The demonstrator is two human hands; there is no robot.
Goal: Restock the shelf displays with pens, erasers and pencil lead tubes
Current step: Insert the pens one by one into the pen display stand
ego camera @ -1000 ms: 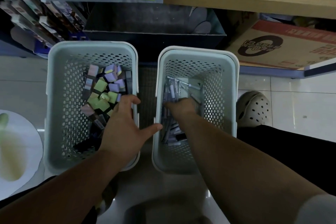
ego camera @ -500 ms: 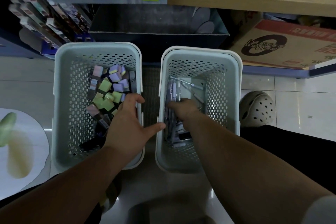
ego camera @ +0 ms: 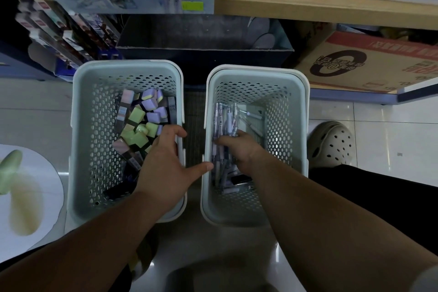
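Your pale tiled floor carries the basket of pens, with the basket of erasers just to its left, a dark open box standing beyond it, your perforated clog close on its right and a white round board far to its left
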